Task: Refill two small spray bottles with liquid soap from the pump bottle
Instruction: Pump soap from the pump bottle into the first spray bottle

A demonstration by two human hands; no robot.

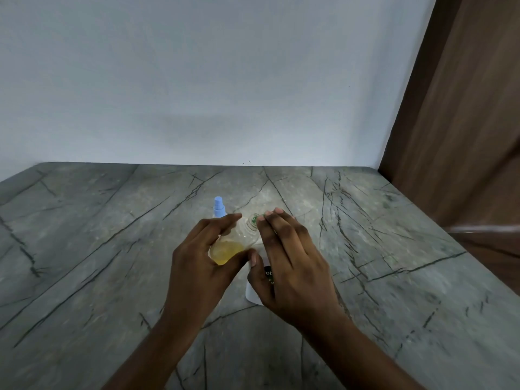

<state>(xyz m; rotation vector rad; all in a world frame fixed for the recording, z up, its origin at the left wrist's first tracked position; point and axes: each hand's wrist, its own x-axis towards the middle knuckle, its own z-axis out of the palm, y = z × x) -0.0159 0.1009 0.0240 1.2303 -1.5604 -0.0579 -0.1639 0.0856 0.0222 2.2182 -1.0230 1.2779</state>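
A: What does the left hand hold?

B: A small clear bottle. The fingers are wrapped around it, the thumb on the near side. The bottle is tilted, with its open neck toward 1 o'clock, and there is yellow liquid in the lower part, near the palm. No cap is on the neck.

A: And the right hand?

B: It is just beside the left one, at 3 o'clock from the bottle. The fingers are straight and pressed together, pointing to 12 o'clock, and their tips reach the neck of the bottle. The thumb touches the side of the bottle. If the fingers pinch something there, I cannot tell; something small and green is at the neck, but it is blurred.

A: Where is the other bottle?

B: A blue spray head shows behind the left hand, at 11 o'clock from the clear bottle. Its body is hidden by the fingers.

A: And the soap?

B: Under the right hand lies a white pack with a dark label. Only its left part is visible, at 5 o'clock from the clear bottle. I cannot tell its full shape.

A: What is below all this?

B: A grey stone counter with dark veins. A white wall is at 12 o'clock, and a brown wooden panel at 2 o'clock.
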